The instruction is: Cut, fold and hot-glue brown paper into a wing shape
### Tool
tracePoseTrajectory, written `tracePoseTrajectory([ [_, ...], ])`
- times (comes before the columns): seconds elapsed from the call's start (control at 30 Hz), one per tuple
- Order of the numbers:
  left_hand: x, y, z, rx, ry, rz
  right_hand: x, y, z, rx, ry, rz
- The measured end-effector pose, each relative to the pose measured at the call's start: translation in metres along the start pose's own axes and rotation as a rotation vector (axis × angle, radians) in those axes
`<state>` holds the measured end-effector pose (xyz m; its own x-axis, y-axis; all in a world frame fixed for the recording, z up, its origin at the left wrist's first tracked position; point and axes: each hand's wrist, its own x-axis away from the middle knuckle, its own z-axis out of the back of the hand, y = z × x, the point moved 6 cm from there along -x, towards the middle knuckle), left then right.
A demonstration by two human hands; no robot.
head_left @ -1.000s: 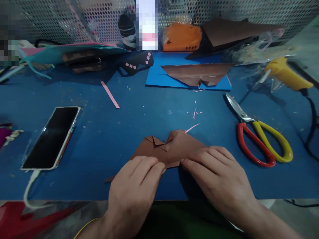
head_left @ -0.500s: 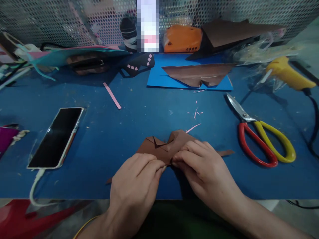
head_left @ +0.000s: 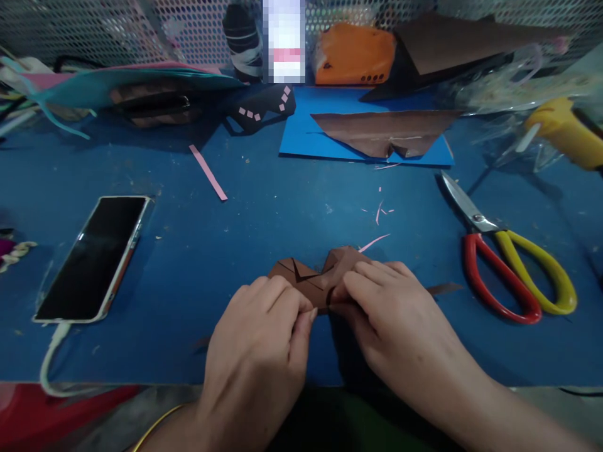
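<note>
A brown folded paper piece (head_left: 304, 285) lies near the front edge of the blue table, with a notch at its top and dark slits on its left half. My left hand (head_left: 261, 333) pinches its lower edge between thumb and fingers. Close beside it, my right hand (head_left: 391, 314) pinches the same lower edge just right of the middle. Both hands are closed and hide the paper's outer parts. A brown paper tip (head_left: 445, 289) sticks out past my right hand.
Scissors (head_left: 480, 223) with red and yellow handles lie at right, below a yellow glue gun (head_left: 563, 132). A phone (head_left: 94, 257) on a white cable lies at left. Pink strips (head_left: 207, 172), a blue sheet (head_left: 294, 138) and a brown cut-out (head_left: 377, 129) lie further back.
The view has shifted slightly, so objects at the sides sit further outward. Both hands keep their pinch on the brown paper, and my right fingers have curled a little at its lower edge.
</note>
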<state>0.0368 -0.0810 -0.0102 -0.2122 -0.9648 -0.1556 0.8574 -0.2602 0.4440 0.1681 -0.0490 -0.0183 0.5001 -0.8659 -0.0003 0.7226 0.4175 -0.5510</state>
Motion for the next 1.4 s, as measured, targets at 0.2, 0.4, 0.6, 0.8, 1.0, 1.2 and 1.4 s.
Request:
tracePoseTrajectory([
  [0.2,-0.003,0.002,0.0,-0.051,-0.01,-0.043,-0.003,0.001,0.0,-0.017,-0.016,-0.009],
  [0.4,-0.001,0.0,-0.002,-0.07,-0.003,-0.064,-0.005,0.0,0.001,0.021,-0.019,0.013],
  [0.6,0.0,0.01,-0.001,-0.088,0.02,-0.164,-0.008,-0.001,0.001,0.06,-0.044,0.021],
  [0.8,0.02,0.024,-0.004,-0.229,0.137,-0.429,-0.004,0.0,0.001,0.097,0.003,0.022],
  [1.0,0.027,0.037,-0.007,-0.384,0.129,-0.47,0.002,0.002,0.009,0.047,0.052,0.027],
  [1.2,0.029,0.043,-0.008,-0.382,0.139,-0.481,0.005,0.016,0.019,-0.088,0.005,-0.043],
  [1.4,0.028,0.047,-0.017,-0.511,0.072,-0.526,0.006,0.019,0.018,-0.054,0.047,-0.072],
])
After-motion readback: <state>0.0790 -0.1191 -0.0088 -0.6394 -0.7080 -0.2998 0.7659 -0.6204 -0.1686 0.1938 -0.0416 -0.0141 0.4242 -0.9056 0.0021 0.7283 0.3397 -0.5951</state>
